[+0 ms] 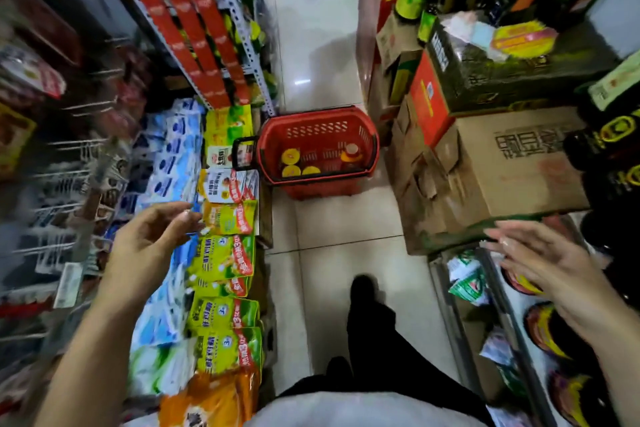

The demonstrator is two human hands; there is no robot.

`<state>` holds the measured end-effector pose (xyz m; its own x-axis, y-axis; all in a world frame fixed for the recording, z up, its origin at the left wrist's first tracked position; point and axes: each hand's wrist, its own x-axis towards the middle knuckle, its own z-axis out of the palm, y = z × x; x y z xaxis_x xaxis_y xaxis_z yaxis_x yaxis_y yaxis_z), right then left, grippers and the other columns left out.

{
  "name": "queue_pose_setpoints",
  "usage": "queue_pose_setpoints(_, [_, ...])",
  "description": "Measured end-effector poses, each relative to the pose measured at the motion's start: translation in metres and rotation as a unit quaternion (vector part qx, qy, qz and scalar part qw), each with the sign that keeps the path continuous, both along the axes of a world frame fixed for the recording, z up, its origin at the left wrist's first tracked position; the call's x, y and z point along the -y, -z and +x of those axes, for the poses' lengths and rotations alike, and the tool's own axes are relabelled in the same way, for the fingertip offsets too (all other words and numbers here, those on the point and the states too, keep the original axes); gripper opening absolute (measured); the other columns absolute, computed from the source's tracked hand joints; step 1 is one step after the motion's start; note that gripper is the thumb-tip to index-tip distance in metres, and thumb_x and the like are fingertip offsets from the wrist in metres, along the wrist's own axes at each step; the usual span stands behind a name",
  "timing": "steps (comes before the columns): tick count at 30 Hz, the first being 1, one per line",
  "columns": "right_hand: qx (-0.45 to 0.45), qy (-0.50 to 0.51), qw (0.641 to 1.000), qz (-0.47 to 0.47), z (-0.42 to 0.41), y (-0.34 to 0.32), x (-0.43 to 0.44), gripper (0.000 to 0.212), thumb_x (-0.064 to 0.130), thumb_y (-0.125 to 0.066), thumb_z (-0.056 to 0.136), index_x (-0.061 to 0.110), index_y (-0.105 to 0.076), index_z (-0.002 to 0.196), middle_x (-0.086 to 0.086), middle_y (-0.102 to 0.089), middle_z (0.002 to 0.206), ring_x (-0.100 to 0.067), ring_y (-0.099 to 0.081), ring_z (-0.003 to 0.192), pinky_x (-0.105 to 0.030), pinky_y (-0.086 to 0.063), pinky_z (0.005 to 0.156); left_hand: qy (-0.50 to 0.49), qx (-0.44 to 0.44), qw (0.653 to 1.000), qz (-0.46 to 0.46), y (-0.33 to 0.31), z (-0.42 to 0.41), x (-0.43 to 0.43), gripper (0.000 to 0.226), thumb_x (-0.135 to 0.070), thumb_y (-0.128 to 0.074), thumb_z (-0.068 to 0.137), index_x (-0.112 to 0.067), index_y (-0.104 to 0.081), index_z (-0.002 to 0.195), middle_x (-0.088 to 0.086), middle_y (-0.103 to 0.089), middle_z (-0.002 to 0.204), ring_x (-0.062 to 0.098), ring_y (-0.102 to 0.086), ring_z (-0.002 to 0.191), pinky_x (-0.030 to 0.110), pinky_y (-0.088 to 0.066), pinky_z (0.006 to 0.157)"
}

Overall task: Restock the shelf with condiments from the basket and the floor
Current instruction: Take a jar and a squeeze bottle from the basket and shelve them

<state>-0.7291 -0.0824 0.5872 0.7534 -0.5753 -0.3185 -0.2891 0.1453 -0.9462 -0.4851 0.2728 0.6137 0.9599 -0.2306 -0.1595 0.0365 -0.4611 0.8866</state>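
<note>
A red plastic basket [317, 120] stands on the tiled aisle floor ahead of me. Inside it are three yellow-lidded jars [290, 157] at the left and one jar with a pale lid [351, 152] at the right. My left hand [152, 236] hovers empty, fingers apart, over the left shelf [265, 218] beside green and yellow seasoning pouches [225, 256]. My right hand [543, 253] is also empty with fingers spread, raised at the right above a low rack. Both hands are well short of the basket.
Stacked cardboard cartons [502, 170] line the right side of the aisle, with dark bottles [609, 135] above them. A low rack [485, 288] with packets and bowls sits at the lower right. My dark-trousered legs [370, 340] stand on the pale floor tiles [346, 236].
</note>
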Motion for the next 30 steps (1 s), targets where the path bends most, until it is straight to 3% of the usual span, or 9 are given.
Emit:
queue_pose_setpoints(4, [-0.038,-0.006,0.999,0.008,0.074,0.029,0.043,0.082,0.072,-0.079,0.026,0.02,-0.065,0.088,0.011,-0.073,0.085,-0.003,-0.067,0.08,-0.013,-0.054,0.071,0.025,-0.044,0.999,0.004,0.021,0.065,0.039,0.014,-0.012,-0.05,0.09,-0.021,-0.061,0.091,0.0,-0.068,0.089,0.003,-0.067,0.078,0.015,-0.054,0.07])
queue_pose_setpoints(7, [-0.053,-0.006,0.998,0.017,0.133,0.041,0.068,0.071,0.07,-0.08,0.027,0.026,-0.07,0.081,0.011,-0.073,0.085,-0.001,-0.066,0.079,-0.013,-0.053,0.071,0.039,-0.078,0.996,0.009,0.031,0.113,0.07,0.015,-0.015,-0.052,0.089,-0.027,-0.061,0.087,-0.009,-0.072,0.079,0.003,-0.068,0.079,0.019,-0.052,0.073])
queue_pose_setpoints(9, [-0.071,-0.028,0.997,0.024,0.175,0.048,0.082,0.042,0.053,-0.081,0.053,0.027,-0.069,0.083,0.003,-0.072,0.096,-0.002,-0.065,0.082,-0.012,-0.053,0.069,0.055,-0.083,0.995,0.016,0.038,0.144,0.095,0.016,-0.016,-0.052,0.088,-0.029,-0.06,0.085,-0.017,-0.072,0.074,-0.003,-0.067,0.075,0.016,-0.053,0.07])
queue_pose_setpoints(11, [-0.087,-0.046,0.995,0.031,0.213,0.056,0.091,0.011,0.019,-0.067,0.08,0.021,-0.064,0.09,-0.013,-0.066,0.111,-0.009,-0.063,0.089,-0.011,-0.051,0.067,0.075,-0.097,0.992,0.012,0.046,0.167,0.118,0.016,-0.012,-0.051,0.089,-0.025,-0.059,0.086,-0.012,-0.071,0.074,-0.005,-0.066,0.072,0.01,-0.052,0.067])
queue_pose_setpoints(13, [-0.114,-0.067,0.991,0.033,0.251,0.068,0.099,0.012,0.011,-0.06,0.084,0.018,-0.062,0.093,-0.017,-0.063,0.114,-0.021,-0.061,0.101,-0.011,-0.051,0.067,0.089,-0.108,0.99,0.02,0.057,0.194,0.137,0.014,-0.011,-0.051,0.09,-0.022,-0.059,0.089,-0.006,-0.068,0.085,-0.006,-0.065,0.072,0.006,-0.049,0.066])
queue_pose_setpoints(16, [-0.137,-0.082,0.986,0.041,0.302,0.084,0.103,0.014,0.03,-0.07,0.075,0.025,-0.063,0.085,-0.008,-0.067,0.101,-0.016,-0.063,0.091,-0.013,-0.051,0.067,0.113,-0.117,0.986,0.028,0.082,0.235,0.159,0.016,-0.012,-0.054,0.088,-0.026,-0.059,0.085,-0.003,-0.066,0.087,-0.003,-0.065,0.073,0.008,-0.05,0.066])
queue_pose_setpoints(21, [-0.207,-0.062,0.975,0.048,0.368,0.146,0.113,0.015,0.007,-0.059,0.085,0.008,-0.06,0.1,-0.02,-0.061,0.101,-0.025,-0.057,0.091,-0.021,-0.048,0.069,0.174,-0.148,0.969,0.094,0.151,0.315,0.19,0.018,-0.013,-0.058,0.087,-0.031,-0.059,0.084,-0.012,-0.067,0.078,-0.006,-0.061,0.071,0.013,-0.047,0.069])
queue_pose_setpoints(24, [-0.242,-0.057,0.965,0.085,0.4,0.191,0.115,0.011,0.007,-0.061,0.084,0.013,-0.061,0.094,-0.021,-0.061,0.101,-0.024,-0.058,0.088,-0.027,-0.046,0.073,0.203,-0.176,0.955,0.127,0.2,0.354,0.211,0.014,-0.018,-0.059,0.087,-0.032,-0.06,0.085,-0.008,-0.067,0.088,0.005,-0.063,0.082,0.026,-0.048,0.077])
queue_pose_setpoints(30, [-0.289,-0.067,0.94,0.168,0.452,0.29,0.12,0.012,0.011,-0.059,0.086,0.021,-0.059,0.093,-0.006,-0.064,0.096,-0.02,-0.062,0.09,-0.024,-0.049,0.073,0.242,-0.203,0.934,0.165,0.317,0.395,0.258,0.012,-0.013,-0.058,0.087,-0.014,-0.06,0.099,-0.003,-0.062,0.092,-0.017,-0.056,0.075,-0.001,-0.039,0.068])
